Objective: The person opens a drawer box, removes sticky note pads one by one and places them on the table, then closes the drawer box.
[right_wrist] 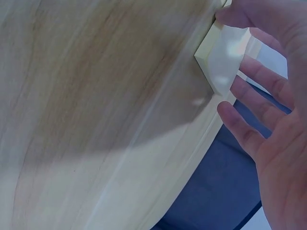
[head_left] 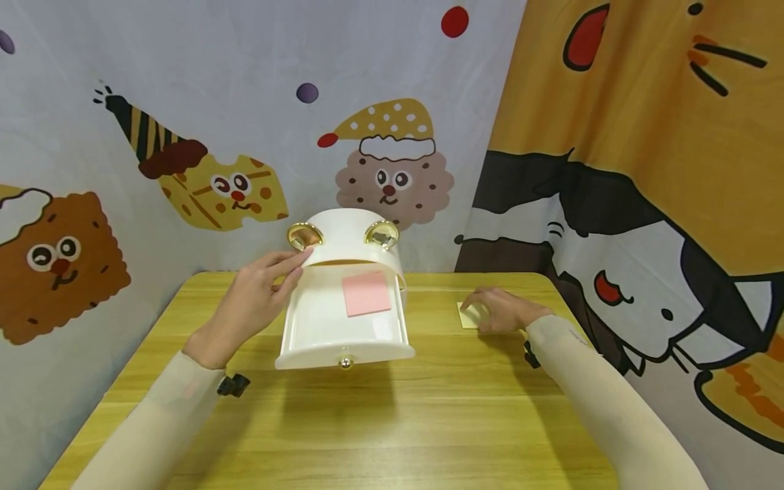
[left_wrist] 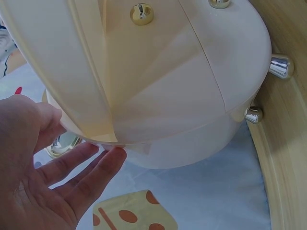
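A white storage box (head_left: 346, 228) with two gold ear-like rounds stands on the table. Its white drawer (head_left: 318, 327) juts out toward me, with a small gold knob in front. On the drawer's top lies a pink sticky note pad (head_left: 366, 294). My left hand (head_left: 254, 296) holds the box's left rim just below one gold round; in the left wrist view its fingertips (left_wrist: 112, 155) touch the white edge. To the right, my right hand (head_left: 505, 309) grips a yellow sticky note pad (right_wrist: 211, 50) between thumb and fingers, at the table surface. Part of this pad is hidden by the hand.
The wooden table (head_left: 343, 435) extends under both arms, and its back edge meets a cartoon-printed curtain (head_left: 245, 61). Metallic feet or knobs (left_wrist: 282, 66) stick out of the box in the left wrist view. An orange curtain (head_left: 551, 116) hangs at the right.
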A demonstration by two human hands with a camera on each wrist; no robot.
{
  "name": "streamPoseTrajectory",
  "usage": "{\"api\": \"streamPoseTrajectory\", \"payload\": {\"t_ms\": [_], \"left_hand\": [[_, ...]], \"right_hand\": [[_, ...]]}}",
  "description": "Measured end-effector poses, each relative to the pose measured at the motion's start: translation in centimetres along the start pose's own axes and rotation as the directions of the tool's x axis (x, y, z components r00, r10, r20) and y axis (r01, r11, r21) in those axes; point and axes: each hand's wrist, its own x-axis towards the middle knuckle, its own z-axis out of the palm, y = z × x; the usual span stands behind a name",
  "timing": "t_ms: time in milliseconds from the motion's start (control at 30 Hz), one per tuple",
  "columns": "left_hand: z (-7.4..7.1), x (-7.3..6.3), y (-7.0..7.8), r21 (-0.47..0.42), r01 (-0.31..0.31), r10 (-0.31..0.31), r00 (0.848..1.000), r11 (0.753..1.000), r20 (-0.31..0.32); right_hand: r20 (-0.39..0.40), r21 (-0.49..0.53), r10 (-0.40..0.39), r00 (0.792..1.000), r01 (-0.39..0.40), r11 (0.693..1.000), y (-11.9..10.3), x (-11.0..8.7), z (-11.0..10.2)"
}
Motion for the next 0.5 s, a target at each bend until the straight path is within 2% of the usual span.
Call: {"api": "streamPoseTrajectory", "payload": {"t_ms": [500], "left_hand": [[0.2,-0.09,-0.01,0.026,-0.024,0.025,1.0,0.999,-0.019]], "right_hand": [[-0.016,0.025,0.007,1.0,-0.006,1.0,0.1,-0.13,0.6]]}}
